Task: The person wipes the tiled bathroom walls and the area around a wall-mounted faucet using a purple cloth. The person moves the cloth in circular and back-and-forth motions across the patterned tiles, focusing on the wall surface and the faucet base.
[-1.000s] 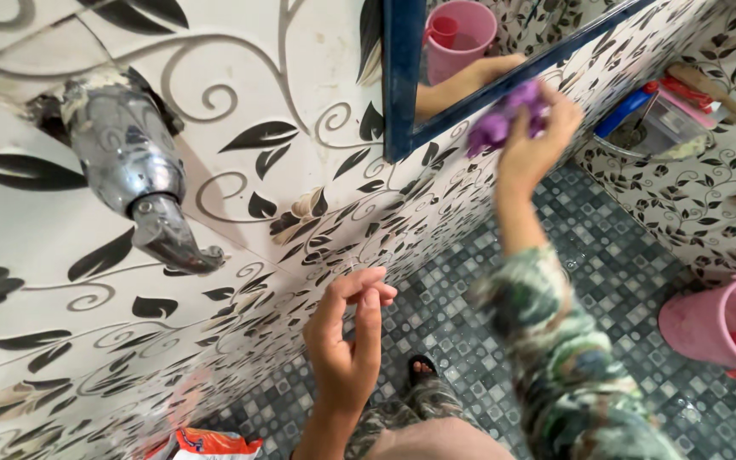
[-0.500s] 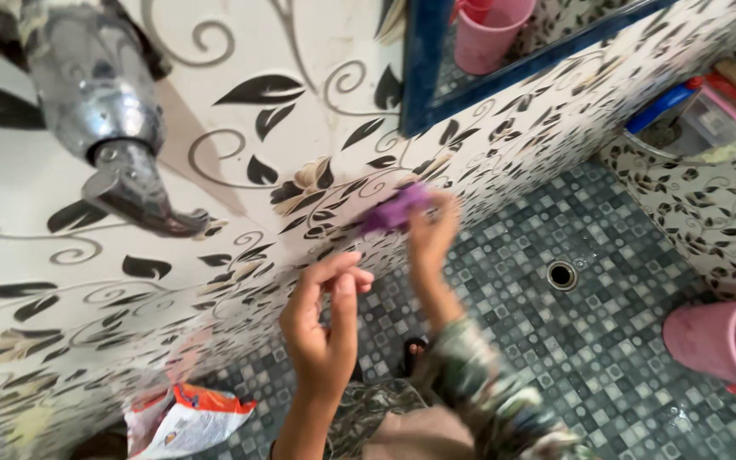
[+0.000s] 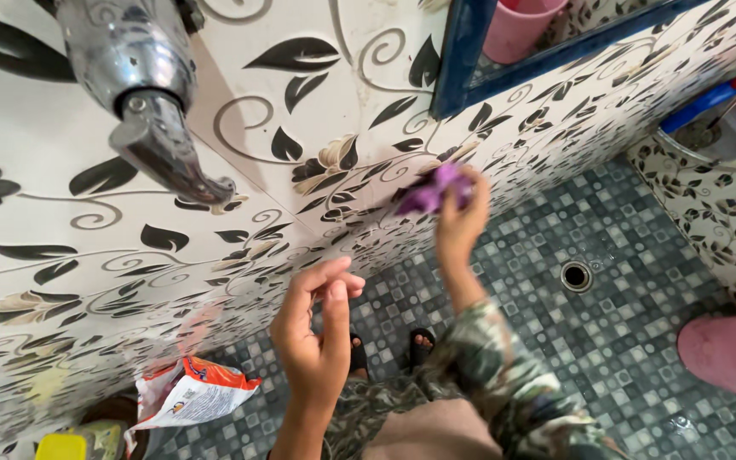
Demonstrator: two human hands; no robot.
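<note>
Head view looks down a tiled wall point(image 3: 240, 255), white with black leaf and scroll patterns, that fills the frame from 12 round to 9 o'clock. Below it, from 3 to 6 o'clock, lies a floor point(image 3: 606, 358) of small grey mosaic squares with a round drain point(image 3: 575, 275). A blue-framed mirror point(image 3: 462, 60) sits at 1 o'clock, a chrome tap point(image 3: 142, 94) at 11, a pink bucket point(image 3: 726, 353) at 4, and an orange-and-white packet point(image 3: 189, 396) at 7.

Right hand point(image 3: 460, 223), in a camouflage sleeve point(image 3: 504, 375), has its grip clenched on a purple cloth point(image 3: 436, 189) pressed to the wall just above centre. This cloth is crumpled into a soft wad; its long axis runs roughly 8 to 2 o'clock, with the loose end toward 8.

Left hand point(image 3: 317, 336), below centre, holds nothing: its grip is released, fingers loosely curled with thumb near fingertips.
</note>
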